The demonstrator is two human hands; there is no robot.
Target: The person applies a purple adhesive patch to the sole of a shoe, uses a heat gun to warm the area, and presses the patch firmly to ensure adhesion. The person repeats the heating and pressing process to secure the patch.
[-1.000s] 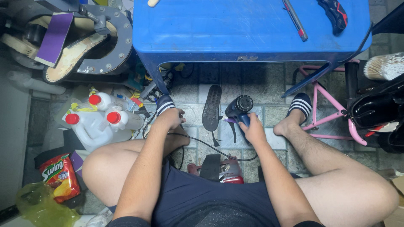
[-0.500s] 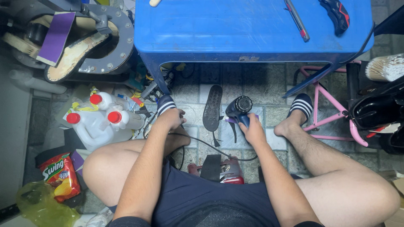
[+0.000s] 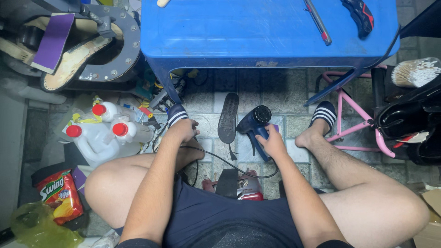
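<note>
While the right hand (image 3: 272, 143) keeps its fingers clamped on the heat gun (image 3: 254, 125), aim squarely at the shoe sole (image 3: 228, 118); left hand (image 3: 183, 130) fingers pinch the cord (image 3: 220, 160)

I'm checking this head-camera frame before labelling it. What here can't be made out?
- Left hand: its fingers curl under, hiding whatever they grip near the black cord.
- Heat gun: the right hand covers its handle.
- Red object between the thighs: partly hidden, kind unclear.
- Tools on the blue table: cut off by the top edge.
</note>
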